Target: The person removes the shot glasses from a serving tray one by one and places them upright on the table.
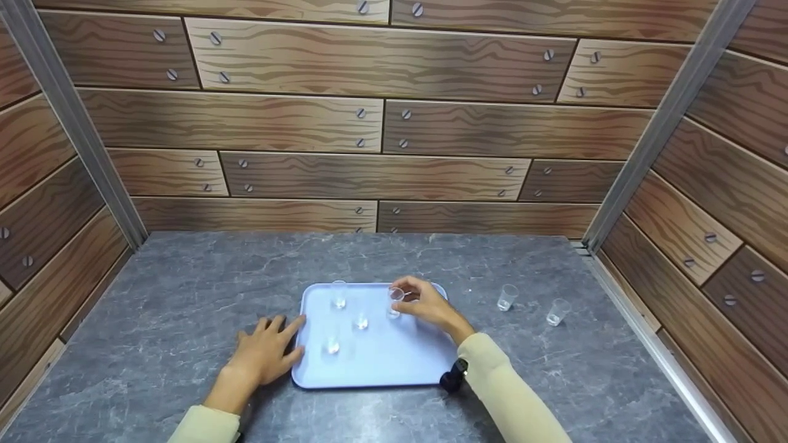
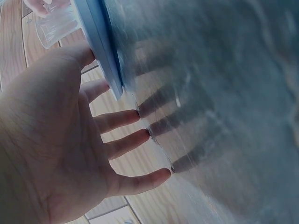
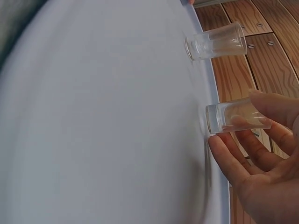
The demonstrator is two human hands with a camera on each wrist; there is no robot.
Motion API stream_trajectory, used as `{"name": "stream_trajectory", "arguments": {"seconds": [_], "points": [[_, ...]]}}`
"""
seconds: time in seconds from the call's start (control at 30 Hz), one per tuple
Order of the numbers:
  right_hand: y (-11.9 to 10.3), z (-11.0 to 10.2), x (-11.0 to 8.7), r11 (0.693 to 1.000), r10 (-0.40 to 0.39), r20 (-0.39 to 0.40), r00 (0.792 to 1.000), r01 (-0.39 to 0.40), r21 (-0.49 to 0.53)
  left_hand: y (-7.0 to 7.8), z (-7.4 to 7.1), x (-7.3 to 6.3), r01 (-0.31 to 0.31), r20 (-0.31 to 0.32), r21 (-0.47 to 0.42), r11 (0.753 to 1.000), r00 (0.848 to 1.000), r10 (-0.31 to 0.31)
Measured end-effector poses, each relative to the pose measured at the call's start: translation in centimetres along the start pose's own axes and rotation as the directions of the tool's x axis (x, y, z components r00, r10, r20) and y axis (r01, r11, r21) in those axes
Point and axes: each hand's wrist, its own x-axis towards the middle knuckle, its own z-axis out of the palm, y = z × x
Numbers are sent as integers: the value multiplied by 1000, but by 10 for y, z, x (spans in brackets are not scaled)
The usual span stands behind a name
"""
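A light blue tray lies on the grey table. My right hand pinches a clear shot glass between thumb and fingers over the tray's far right part. The right wrist view shows this shot glass upright, its thick base right at the tray surface. Three more shot glasses stand on the tray: one at the far left, one near the middle, one nearer the front left. My left hand rests with spread fingers at the tray's left side, thumb and index finger touching its rim.
Two more shot glasses stand on the table right of the tray, one nearer and one farther right. Wood-patterned walls enclose the back and sides. A metal rail runs along the table's right edge.
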Motion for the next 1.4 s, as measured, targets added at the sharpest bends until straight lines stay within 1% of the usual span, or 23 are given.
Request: {"name": "stream_trajectory", "arguments": {"seconds": [0.17,0.3,0.5,0.73,1.07,1.2,1.4], "points": [[-1,-6,-4,1000,9,-10,1000,-9,6,0,-1,1,0,7,3,1000,1000,0],[-2,-11,-9,1000,0,-6,1000,0,13,-1,-1,1,2,13,1,1000,1000,-2],[-3,-18,-16,1000,7,-1,1000,-7,23,-2,0,0,0,7,-6,1000,1000,1],[-8,-23,-29,1000,-16,-3,1000,16,10,-1,0,0,-3,2,-6,1000,1000,3],[-11,-36,-47,999,-44,-27,999,43,-31,-1,-2,1,6,19,6,1000,1000,-6],[-12,-40,-54,999,-38,-31,999,37,-32,-1,-2,2,5,23,3,1000,1000,-5],[-14,-51,-67,998,-39,-52,998,37,-49,-1,-1,1,1,12,5,1000,1000,-1]]}}
